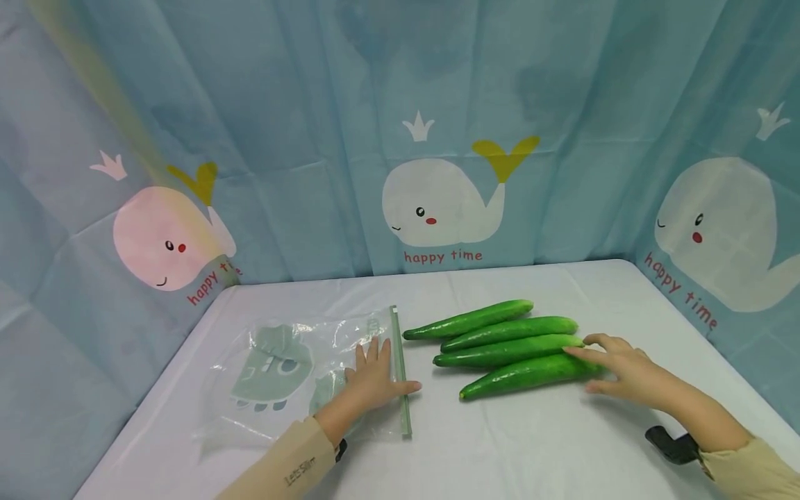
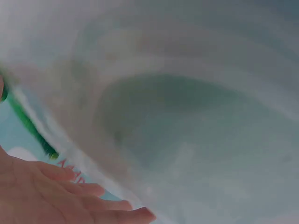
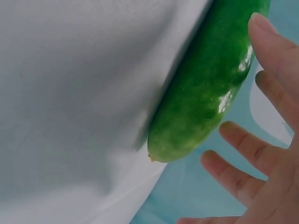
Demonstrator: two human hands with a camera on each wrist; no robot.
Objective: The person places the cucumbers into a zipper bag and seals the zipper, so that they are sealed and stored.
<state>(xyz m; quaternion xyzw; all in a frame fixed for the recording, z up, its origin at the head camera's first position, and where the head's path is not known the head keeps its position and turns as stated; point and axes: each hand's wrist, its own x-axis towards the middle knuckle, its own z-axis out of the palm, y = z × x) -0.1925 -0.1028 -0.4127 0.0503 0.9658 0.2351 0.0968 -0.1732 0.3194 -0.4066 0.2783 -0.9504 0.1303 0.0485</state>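
Note:
A clear zip bag with a pale green printed figure lies flat on the left, its green zip strip facing the cucumbers. My left hand is over the bag's zip end, fingers spread and thumb reaching across the strip. Several green cucumbers lie side by side to the right, the nearest cucumber closest to me. By their right ends is my right hand, fingers apart and loosely bent. In the right wrist view, its fingers lie alongside the rounded end of a cucumber, not wrapped around it.
A white cloth covers the table. Blue curtains printed with whales rise behind it and along both sides. Dark wrist camera mounts sit under the wrists, beside beige sleeves.

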